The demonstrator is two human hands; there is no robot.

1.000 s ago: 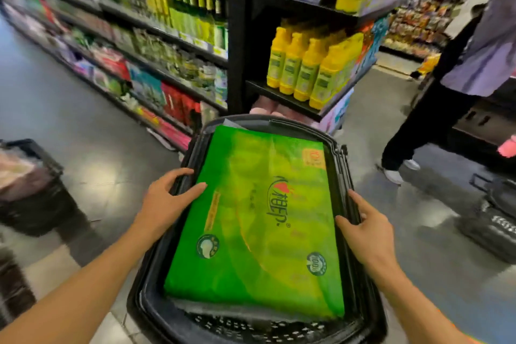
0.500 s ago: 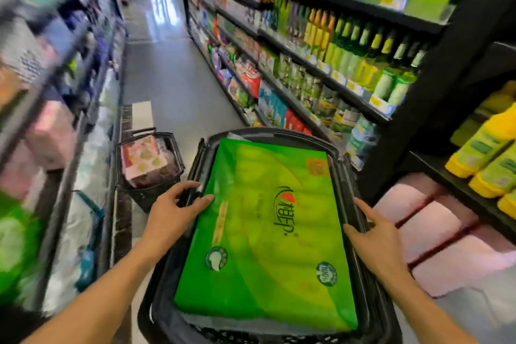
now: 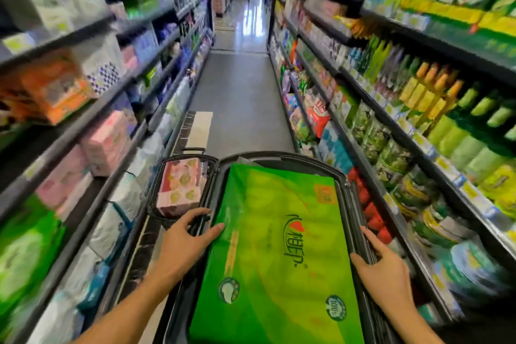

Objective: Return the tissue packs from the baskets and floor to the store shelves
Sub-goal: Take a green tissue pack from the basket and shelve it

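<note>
A large green tissue pack [image 3: 279, 246] lies flat in a black basket [image 3: 282, 158] that I hold in front of me. My left hand [image 3: 185, 239] grips the basket's left rim, thumb resting on the pack's edge. My right hand [image 3: 381, 260] grips the right rim. A second black basket [image 3: 156, 190] stands on the floor just ahead to the left, holding a pink tissue pack [image 3: 180, 184]. Pink and green tissue packs [image 3: 103, 142] fill the left shelves.
I face down a narrow aisle with a grey floor [image 3: 240, 98]. The right shelves [image 3: 391, 126] hold bottles and packets. The left shelves [image 3: 83, 120] carry paper goods. The floor basket narrows the passage at lower left.
The view has swung left from the aisle end to face straight down the aisle. The floor basket now sits close beside my basket. Both hands keep their hold.
</note>
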